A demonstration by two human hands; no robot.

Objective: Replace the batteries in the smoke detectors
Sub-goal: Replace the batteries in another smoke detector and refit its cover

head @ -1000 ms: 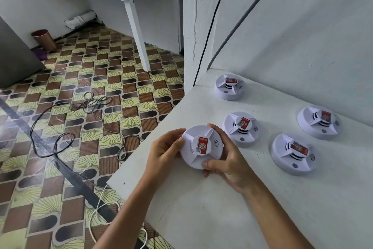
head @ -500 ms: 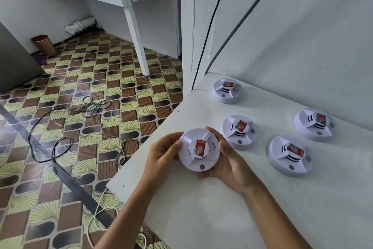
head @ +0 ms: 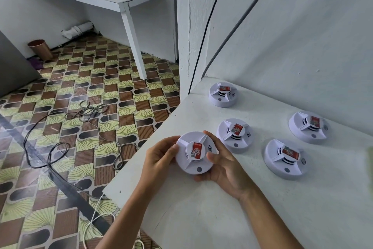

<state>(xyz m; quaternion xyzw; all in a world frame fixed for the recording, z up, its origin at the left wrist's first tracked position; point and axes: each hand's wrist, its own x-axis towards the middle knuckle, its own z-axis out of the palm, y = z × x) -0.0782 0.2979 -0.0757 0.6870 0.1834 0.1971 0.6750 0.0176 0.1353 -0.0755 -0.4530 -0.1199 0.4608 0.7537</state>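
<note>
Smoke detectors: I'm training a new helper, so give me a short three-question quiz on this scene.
1. How many detectors lie on the table, unheld?
2. True or false: both hands grip the held detector.
3. Which unheld detector is nearest the wall corner? A) far detector B) right detector

Key: 1. Four. 2. True: left hand and right hand hold its edges. 3. A

Copper cup, perhaps metal; floor cables.
</note>
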